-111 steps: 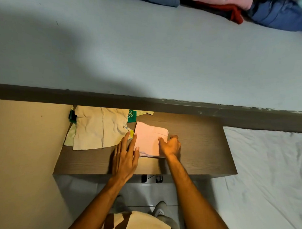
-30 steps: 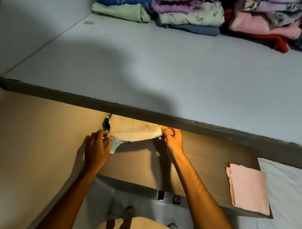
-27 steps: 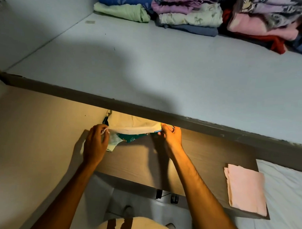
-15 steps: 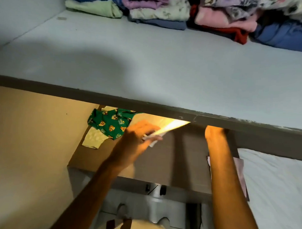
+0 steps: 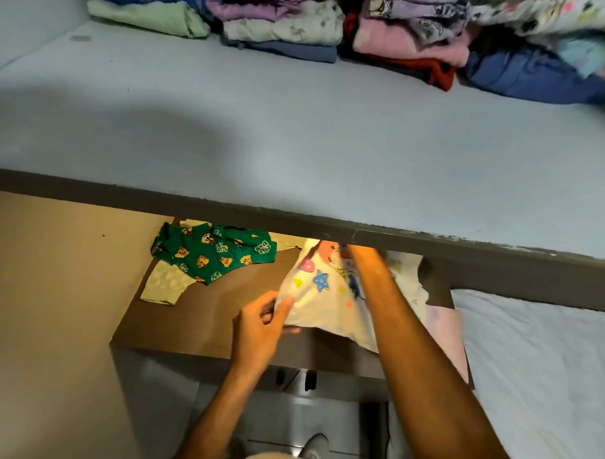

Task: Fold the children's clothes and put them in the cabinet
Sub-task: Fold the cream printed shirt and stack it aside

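Observation:
A white children's garment (image 5: 329,299) printed with stars and cartoon shapes lies spread on the brown table (image 5: 219,315), its top under the cabinet shelf edge. My left hand (image 5: 261,325) pinches its lower left edge. My right hand (image 5: 362,257) reaches across the garment and holds its top, with the fingers partly hidden by the shelf edge. To the left lies a green garment with bear prints (image 5: 214,255) on a pale yellow-green piece (image 5: 165,286). A folded pink garment (image 5: 446,334) lies at the table's right end, partly under the white one and my arm.
The grey cabinet shelf (image 5: 298,126) juts over the table's back. Several stacks of folded clothes (image 5: 280,26) line its rear. A bed with a white sheet (image 5: 546,375) adjoins on the right, a beige wall (image 5: 44,323) on the left.
I have lifted the pale garment off the green one and carried it to the right. It now lies with its printed side showing, and the green garment is uncovered.

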